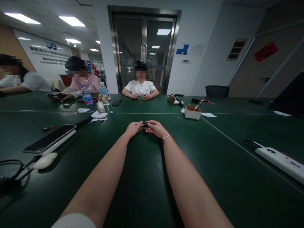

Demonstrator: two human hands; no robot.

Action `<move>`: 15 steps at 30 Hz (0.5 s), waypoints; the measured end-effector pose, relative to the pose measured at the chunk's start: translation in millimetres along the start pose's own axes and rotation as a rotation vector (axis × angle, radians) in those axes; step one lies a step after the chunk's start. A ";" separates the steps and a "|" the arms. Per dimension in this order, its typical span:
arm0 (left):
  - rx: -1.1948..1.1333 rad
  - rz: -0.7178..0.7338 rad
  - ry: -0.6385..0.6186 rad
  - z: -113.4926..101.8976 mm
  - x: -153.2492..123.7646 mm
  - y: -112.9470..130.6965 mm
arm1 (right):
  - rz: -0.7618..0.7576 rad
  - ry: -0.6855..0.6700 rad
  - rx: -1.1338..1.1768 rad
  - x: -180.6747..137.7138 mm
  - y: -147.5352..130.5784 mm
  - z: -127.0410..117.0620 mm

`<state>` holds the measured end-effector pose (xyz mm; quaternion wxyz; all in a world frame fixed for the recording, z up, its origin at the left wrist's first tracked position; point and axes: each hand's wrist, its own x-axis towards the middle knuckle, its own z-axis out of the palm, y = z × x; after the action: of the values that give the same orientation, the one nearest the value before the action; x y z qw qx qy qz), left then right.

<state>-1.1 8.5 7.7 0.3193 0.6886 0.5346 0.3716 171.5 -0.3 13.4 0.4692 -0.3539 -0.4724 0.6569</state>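
Observation:
Both of my arms reach forward over the dark green table (144, 171). Between my fingertips is a small black stick with a silver metal end (144, 125), much like a USB stick. My left hand (133, 129) pinches it at the silver end. The black body is gripped by the fingers of my right hand (156, 128), which has a silver bangle (167, 137) at the wrist. The stick lies roughly level, just above the table, and my fingers partly hide it.
At the left lie a phone (51, 138) and a white rounded device (45, 161) with black cables. Two bottles (104, 94) stand farther back. A small box (193, 112) sits beyond my right hand, a white power strip (280, 161) at far right. A person (140, 84) sits opposite.

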 end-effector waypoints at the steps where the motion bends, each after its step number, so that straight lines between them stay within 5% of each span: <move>1: 0.024 0.005 0.017 0.3 -0.8 1.1 | -0.005 -0.004 0.005 0.0 0.2 0.0; 15: -0.299 0.089 0.010 8.6 2.3 -4.6 | 0.000 0.081 0.012 2.5 -0.2 2.4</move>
<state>4.3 11.4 -0.2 0.3989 0.6544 0.4439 0.4644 168.6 1.5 14.3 0.4902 -0.3772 -0.4490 0.6449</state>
